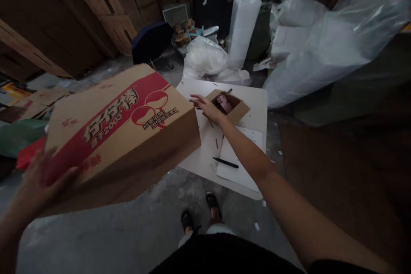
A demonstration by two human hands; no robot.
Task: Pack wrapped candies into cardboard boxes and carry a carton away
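Two hands show: the left hand and the right hand. There are two cardboard boxes, one big printed box and one small open box. One black pen lies on one sheet of paper. One dark umbrella. Perhaps four plastic bags, hard to separate.

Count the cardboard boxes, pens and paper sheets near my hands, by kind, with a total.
Cardboard boxes: 2, the large printed box gripped by the left hand, and the small open box beside the right hand.
Pens: 1.
Paper sheets: 1.
Total: 4
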